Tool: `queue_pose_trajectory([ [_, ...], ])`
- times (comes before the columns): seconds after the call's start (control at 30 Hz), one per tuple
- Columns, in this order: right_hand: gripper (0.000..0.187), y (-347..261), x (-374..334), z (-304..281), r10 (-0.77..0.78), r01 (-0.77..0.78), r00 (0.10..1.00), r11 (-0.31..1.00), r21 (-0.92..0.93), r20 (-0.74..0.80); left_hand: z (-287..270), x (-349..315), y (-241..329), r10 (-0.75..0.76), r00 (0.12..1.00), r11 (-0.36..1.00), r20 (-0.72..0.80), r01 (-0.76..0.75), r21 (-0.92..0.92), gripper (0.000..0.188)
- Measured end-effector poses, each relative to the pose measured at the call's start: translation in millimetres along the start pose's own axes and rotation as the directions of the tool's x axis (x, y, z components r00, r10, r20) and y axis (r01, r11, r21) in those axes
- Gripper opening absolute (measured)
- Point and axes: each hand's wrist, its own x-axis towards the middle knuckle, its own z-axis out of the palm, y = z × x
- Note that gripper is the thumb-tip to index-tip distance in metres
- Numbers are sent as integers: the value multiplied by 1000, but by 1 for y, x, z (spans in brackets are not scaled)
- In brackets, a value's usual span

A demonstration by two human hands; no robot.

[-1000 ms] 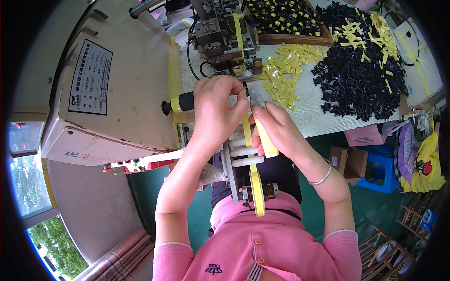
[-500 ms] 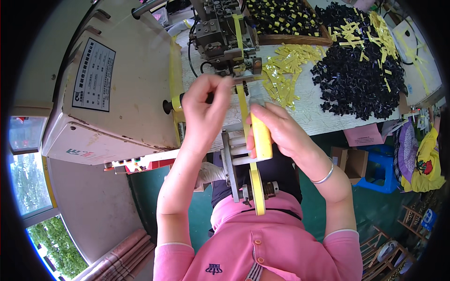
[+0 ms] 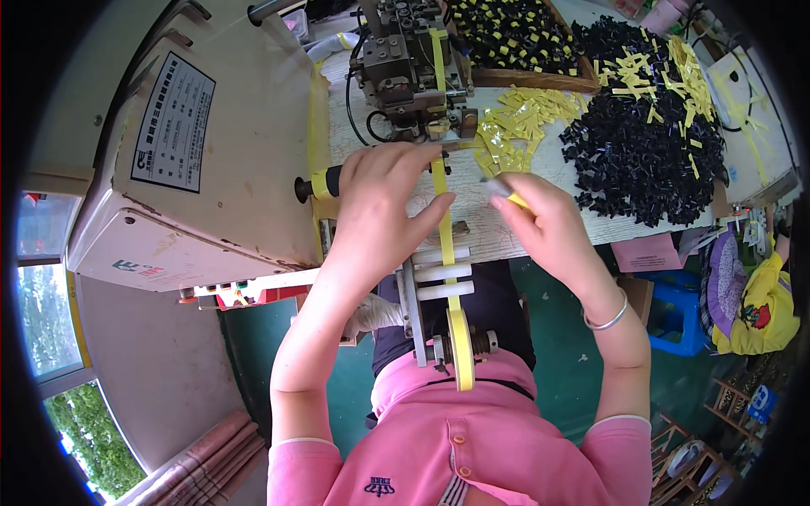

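Note:
My left hand (image 3: pixel 380 198) reaches over the yellow tape (image 3: pixel 447 240) in front of the machine (image 3: pixel 413 72). Its fingers are stretched, the thumb apart, with the fingertips beside the tape and nothing visible gripped. My right hand (image 3: pixel 548 223) is closed on a yellow-handled tool (image 3: pixel 517 200) with a grey tip pointing left; most of the handle is hidden in the palm, and its exact kind does not show. The tape runs up from a reel (image 3: pixel 462 358) near my waist, past white rollers (image 3: pixel 445 272), into the machine.
Cut yellow strips (image 3: pixel 515 126) lie beside the machine. Right of them is a heap of small black parts (image 3: pixel 641 156), and behind stands a wooden tray (image 3: pixel 540 82) of black-and-yellow pieces. A large beige machine housing (image 3: pixel 169 194) borders the left. A blue stool (image 3: pixel 679 316) stands lower right.
My left hand has opened from a pinch and spread over the tape, moving slightly right. My right hand has moved right, away from the tape, turning the yellow-handled tool so its tip points left.

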Motion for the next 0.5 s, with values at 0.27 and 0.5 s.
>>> queue_pose_trajectory([
  [0.27,22,-25,20,3,-143,209,977,794,-571,159,4,1,-4,-19,999,998,41,16,58,44],
  [0.5,26,-33,21,14,-110,229,972,637,-736,208,8,-3,-3,-24,999,996,21,22,81,42],
])
